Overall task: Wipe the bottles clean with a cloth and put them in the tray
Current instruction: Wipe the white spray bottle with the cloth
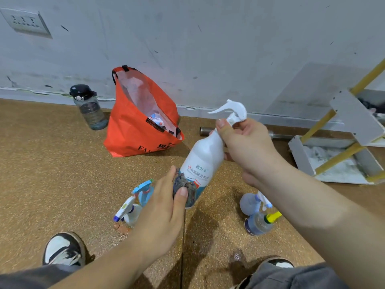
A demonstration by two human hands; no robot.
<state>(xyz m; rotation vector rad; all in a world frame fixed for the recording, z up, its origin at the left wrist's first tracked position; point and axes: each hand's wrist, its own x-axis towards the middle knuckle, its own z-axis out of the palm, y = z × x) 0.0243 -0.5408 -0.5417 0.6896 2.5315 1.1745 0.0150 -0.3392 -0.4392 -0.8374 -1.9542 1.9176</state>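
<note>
Above floor, right hand (248, 142) gripping white spray bottle (203, 159) neck, left hand (164, 207) pressing cloth (184, 185) against it

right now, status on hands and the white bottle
Right hand gripping white spray bottle at neck. Left hand pressing cloth on label. Nothing in the way.

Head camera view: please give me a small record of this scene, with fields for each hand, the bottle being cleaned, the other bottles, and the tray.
left hand: presses a dark cloth against the lower label of the white bottle
right hand: grips the white bottle at its neck, under the trigger
white bottle: spray bottle, held tilted above the floor
other bottles: two spray bottles on the floor left of the hands, two more on the right
tray: white, on the floor at right; no bottles seen in it
orange bag: open, by the wall
</note>
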